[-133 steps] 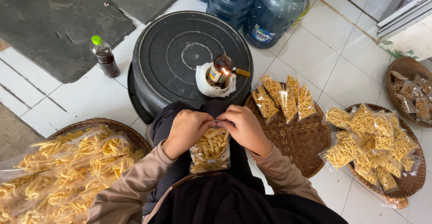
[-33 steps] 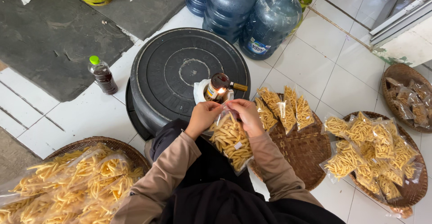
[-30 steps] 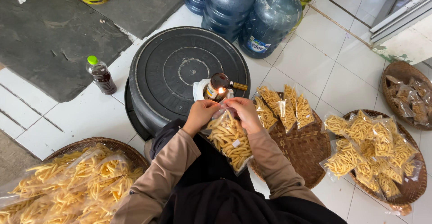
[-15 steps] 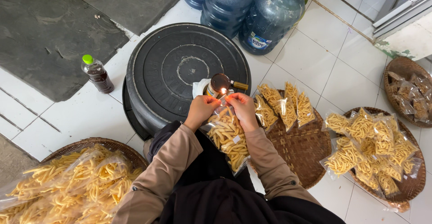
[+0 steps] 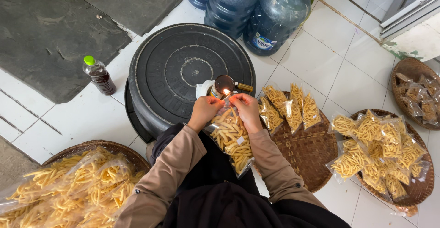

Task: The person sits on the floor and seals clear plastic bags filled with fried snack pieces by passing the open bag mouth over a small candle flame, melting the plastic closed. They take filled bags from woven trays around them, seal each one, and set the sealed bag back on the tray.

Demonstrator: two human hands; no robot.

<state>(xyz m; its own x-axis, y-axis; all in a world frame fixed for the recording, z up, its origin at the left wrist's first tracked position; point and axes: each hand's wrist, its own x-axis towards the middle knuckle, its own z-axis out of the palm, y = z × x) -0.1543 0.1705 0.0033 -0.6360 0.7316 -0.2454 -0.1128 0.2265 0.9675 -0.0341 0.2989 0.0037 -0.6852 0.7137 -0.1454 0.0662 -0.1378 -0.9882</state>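
seen from above, a person's left hand (image 5: 204, 112) and right hand (image 5: 246, 110) are both closed in a pinch on the top edge of a clear plastic bag of yellow stick snacks (image 5: 231, 141), which hangs between the hands and down over the person's lap. the bag's top edge is held right at the small flame of an oil lamp (image 5: 223, 85) standing just beyond the fingertips on the rim of a large upturned black tub (image 5: 178, 67). to the right of the right hand, three filled bags lie on a dark woven tray (image 5: 307, 150); further right, a second woven tray (image 5: 419, 189) is piled with more bags. near the left elbow, a basket (image 5: 91, 146) holds a large bag of loose snacks. far left of the hands stands a small green-capped bottle (image 5: 99, 75). big blue water jugs (image 5: 275, 15) stand beyond the tub.
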